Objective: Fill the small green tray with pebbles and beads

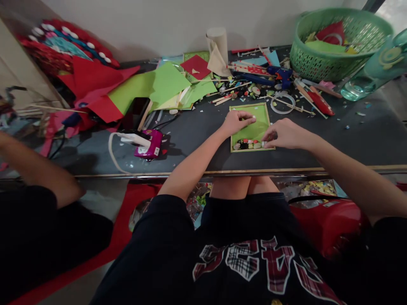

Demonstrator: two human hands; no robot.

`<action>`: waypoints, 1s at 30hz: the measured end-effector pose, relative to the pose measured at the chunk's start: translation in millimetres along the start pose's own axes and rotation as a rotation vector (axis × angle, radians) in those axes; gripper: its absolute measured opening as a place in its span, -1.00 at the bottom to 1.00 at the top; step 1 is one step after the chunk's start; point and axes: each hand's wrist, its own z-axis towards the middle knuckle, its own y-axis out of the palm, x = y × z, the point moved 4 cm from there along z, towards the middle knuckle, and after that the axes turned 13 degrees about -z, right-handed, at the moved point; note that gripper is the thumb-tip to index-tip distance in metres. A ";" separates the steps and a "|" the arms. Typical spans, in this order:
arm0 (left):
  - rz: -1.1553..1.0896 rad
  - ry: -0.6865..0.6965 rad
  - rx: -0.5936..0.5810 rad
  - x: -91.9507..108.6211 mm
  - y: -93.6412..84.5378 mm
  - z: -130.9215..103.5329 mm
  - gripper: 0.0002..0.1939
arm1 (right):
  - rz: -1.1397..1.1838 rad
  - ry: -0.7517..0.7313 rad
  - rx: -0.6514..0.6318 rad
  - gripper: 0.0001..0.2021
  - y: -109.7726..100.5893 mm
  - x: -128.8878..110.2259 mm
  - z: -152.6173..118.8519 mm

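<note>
Pebbles (248,145) in frame (230,131), nr side; basket (313,63) behind to R, phone (135,114) to L

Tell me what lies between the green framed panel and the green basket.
Between the framed panel and basket lie a pale ring, thin sticks and a blue tool, seen in the head view.

Craft work area: dark table (187,148) bearing cut coloured paper (168,82), thin sticks (227,91) and scraps; green plastic basket (318,63), far right.
</note>
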 end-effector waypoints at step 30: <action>0.114 -0.009 0.038 5.9 0.2 -0.5 -0.62 | -0.097 0.156 -0.139 -0.80 -4.2 -14.4 5.9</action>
